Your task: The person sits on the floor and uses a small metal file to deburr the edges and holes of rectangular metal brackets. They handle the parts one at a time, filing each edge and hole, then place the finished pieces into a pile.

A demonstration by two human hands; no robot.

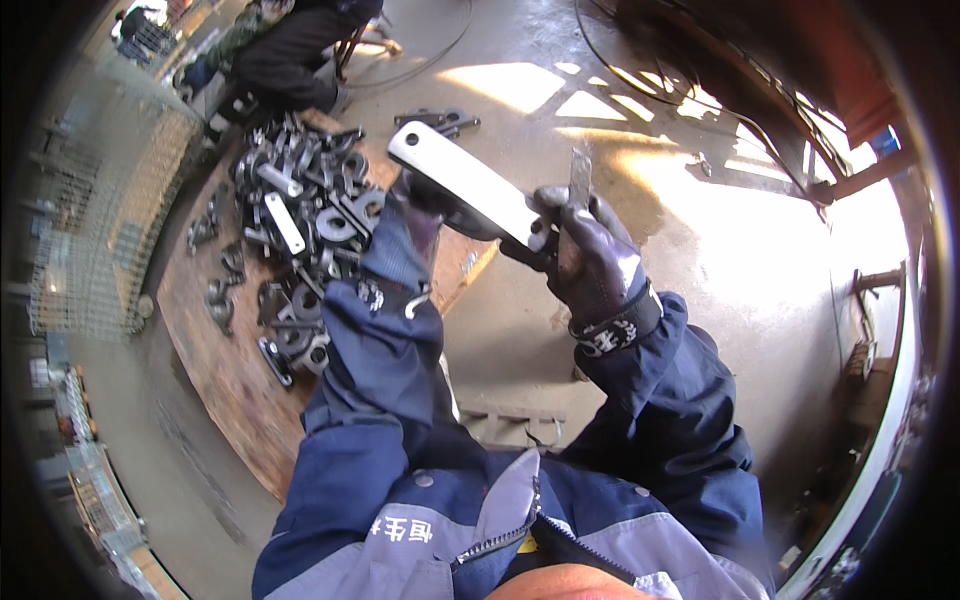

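Note:
A flat metal bar [465, 184] with rounded ends and a hole near each end is raised in front of me, its face bright with glare. My left hand [424, 229], in a dark glove, grips it from below near its far left end; the bar hides most of those fingers. My right hand [596, 251], also gloved, grips a narrow flat metal strip [580, 176] that sticks up past the fingers. Its fingers are also at the bar's near right end; whether they press on it I cannot tell. Left of my hands lies a heap of metal parts [335, 225].
The heap rests on a wooden tabletop [217, 375], with smaller metal pieces [220, 304] along its left side. More parts [442, 120] lie beyond the bar. Another person [289, 56] is at the far left. Wire mesh containers [82, 262] stand left; a cable [757, 131] hangs right.

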